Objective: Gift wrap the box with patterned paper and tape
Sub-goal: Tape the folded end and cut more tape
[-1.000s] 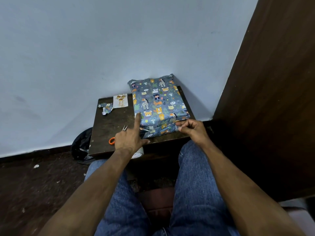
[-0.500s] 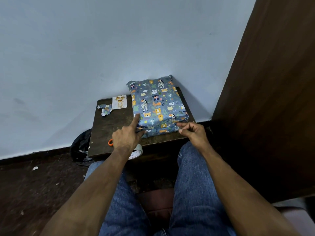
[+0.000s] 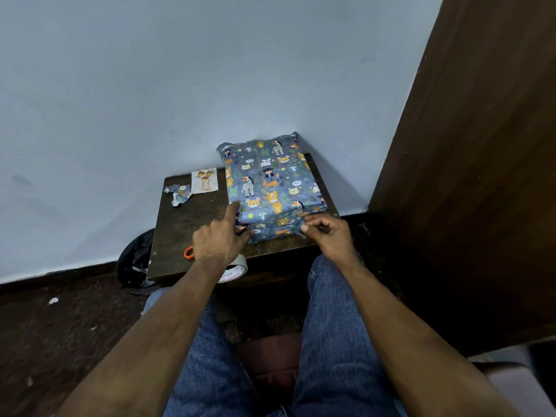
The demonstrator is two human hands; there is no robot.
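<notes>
Mostly wrapped box (image 3: 272,188): blue animal-print paper, near flap creased, rumpled.

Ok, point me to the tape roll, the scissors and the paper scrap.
tape roll (image 3: 236,270), head view, its white inner ring.
scissors (image 3: 189,253), head view, the orange handle loop.
paper scrap (image 3: 179,195), head view, its crumpled middle.
</notes>
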